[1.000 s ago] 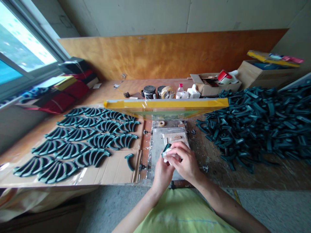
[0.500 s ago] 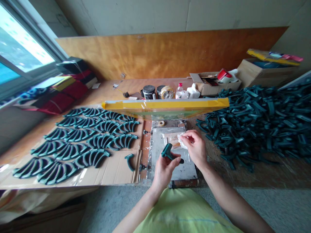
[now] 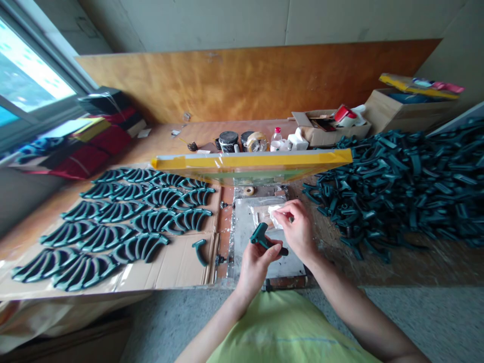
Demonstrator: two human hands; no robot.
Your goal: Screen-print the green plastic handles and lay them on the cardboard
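My left hand (image 3: 256, 260) is closed around a dark green curved plastic handle (image 3: 260, 235), holding it above the grey metal plate (image 3: 245, 222). Pinched in the fingers of my right hand (image 3: 298, 227) is a crumpled white cloth or tissue (image 3: 275, 214), just beyond the handle and apart from it. Beneath the cloth, a clear-wrapped brownish piece (image 3: 261, 215) lies on the plate. One loose green handle (image 3: 199, 252) rests on the cardboard (image 3: 177, 272) to the left, nearest my left hand.
Rows of green handles (image 3: 109, 232) cover the cardboard at left. A large heap of them (image 3: 393, 186) fills the right. A yellow-edged frame (image 3: 253, 160) hangs tilted over the plate's far end. Behind it stand black tubs (image 3: 229, 141), a tape roll (image 3: 257, 142) and a red-capped bottle (image 3: 277, 137).
My right hand has moved slightly left and up with the white cloth. My left hand keeps its hold on the handle. The whole view has shifted a little.
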